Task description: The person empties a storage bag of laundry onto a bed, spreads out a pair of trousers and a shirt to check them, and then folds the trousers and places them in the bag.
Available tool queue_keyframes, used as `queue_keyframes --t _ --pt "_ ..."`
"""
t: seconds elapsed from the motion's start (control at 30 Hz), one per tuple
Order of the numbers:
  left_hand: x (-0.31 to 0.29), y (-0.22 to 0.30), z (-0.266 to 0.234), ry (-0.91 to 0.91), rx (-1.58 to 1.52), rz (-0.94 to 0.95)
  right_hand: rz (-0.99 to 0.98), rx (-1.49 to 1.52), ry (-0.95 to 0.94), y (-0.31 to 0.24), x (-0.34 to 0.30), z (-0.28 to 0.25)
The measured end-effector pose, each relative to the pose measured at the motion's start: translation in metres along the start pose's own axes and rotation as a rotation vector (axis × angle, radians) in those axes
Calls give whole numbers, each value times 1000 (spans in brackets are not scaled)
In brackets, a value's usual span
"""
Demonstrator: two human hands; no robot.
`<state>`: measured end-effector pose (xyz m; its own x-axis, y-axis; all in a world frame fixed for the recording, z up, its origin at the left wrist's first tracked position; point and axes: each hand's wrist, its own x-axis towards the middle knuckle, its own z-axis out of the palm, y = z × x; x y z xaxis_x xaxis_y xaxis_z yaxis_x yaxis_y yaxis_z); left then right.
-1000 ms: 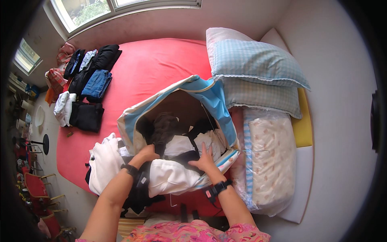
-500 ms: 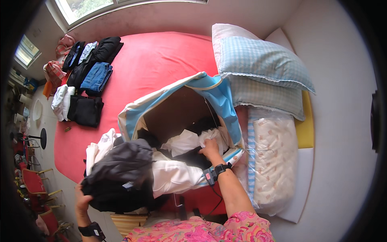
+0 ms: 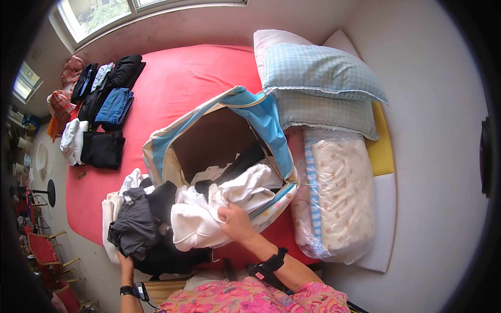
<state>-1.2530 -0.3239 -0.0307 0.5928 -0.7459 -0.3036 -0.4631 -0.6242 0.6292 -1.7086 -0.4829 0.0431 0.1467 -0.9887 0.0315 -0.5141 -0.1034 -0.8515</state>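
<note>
A blue-and-white fabric storage box (image 3: 269,112) with a brown inside lies open toward me on the bed, clothes spilling from its mouth. My right hand (image 3: 237,223) is closed on a white garment (image 3: 201,221) that drapes over the box's front edge. Inside, a black garment (image 3: 241,169) lies among other white cloth. At the lower left, my left hand (image 3: 126,262) grips the lower edge of a dark grey garment (image 3: 136,221), its fingertips partly hidden by the cloth. Black clothing (image 3: 167,259) hangs beside it at the bed's front edge.
Folded clothes, including blue jeans (image 3: 114,107) and black trousers (image 3: 103,149), sit on the red bed sheet (image 3: 180,73) at the left. Checked pillows (image 3: 318,70) and a plastic-wrapped quilt (image 3: 342,193) line the right side. Red chairs (image 3: 44,254) stand beyond the bed's left.
My right hand has come out of the box toward me, drawing white cloth over its front edge. The grey garment has shifted left and down with my left hand. The whole view has shifted slightly.
</note>
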Motion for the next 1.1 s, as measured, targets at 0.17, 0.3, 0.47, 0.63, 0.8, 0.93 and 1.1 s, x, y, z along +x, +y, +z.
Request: queue_keyframes --t 0.17,0.3,0.47,0.63,0.8,0.93,1.1 --pt "12 1 -10 -63 -73 56 -184 185 -9 -60 23 -11" --pt "19 -13 -23 -168 -98 76 -440 354 -19 -145 46 -22" --pt "-1 22 -33 -115 -283 123 -861 494 16 -276 64 18" --pt "-33 34 -73 -77 -727 -141 -817 205 -57 -271 52 132" --pt "-32 12 -94 160 -481 37 -657 -157 -782 -104 -5 235" --pt "-39 83 -55 -87 -58 337 -655 -193 -888 -79 -23 215" --pt "-28 82 12 -285 181 312 -460 267 -1020 -89 -1 125"
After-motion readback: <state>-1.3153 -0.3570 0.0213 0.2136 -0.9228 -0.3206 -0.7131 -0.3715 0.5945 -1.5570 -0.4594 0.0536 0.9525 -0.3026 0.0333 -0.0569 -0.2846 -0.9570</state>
